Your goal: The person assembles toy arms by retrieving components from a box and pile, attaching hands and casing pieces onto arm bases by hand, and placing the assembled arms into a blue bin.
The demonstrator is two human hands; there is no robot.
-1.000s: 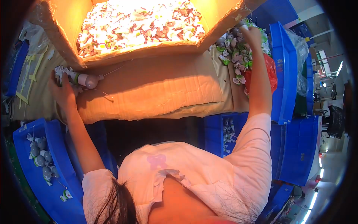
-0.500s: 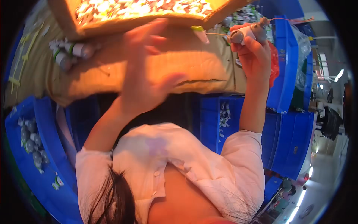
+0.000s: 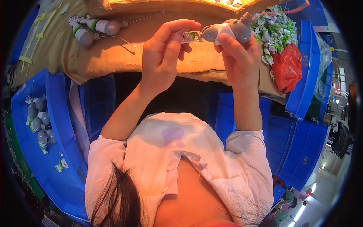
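My right hand [image 3: 242, 58] is closed around a grey-and-white toy figure [image 3: 242, 31] with rounded grey ends, held sideways above the front of the work surface. A thin cord [image 3: 283, 12] trails from its right end. Between the thumb and fingers of my left hand [image 3: 162, 53] is a small white-and-green piece [image 3: 191, 36], close against the figure's left end. Whether the two are joined I cannot tell. To the left lie two similar figures [image 3: 106, 26] with white-and-green parts and cords.
A lit cardboard box [image 3: 177, 7] stands at the back. On the right are a heap of small white-and-green parts [image 3: 274, 32], a red plastic bag [image 3: 288, 70] and a blue bin [image 3: 311, 72]. Another blue bin [image 3: 62, 125] at lower left holds several grey figures [image 3: 38, 117].
My left hand, open and blurred before, has come to the right and closed on the small white-and-green piece. My right hand has shifted left with the figure. The camera view has shifted.
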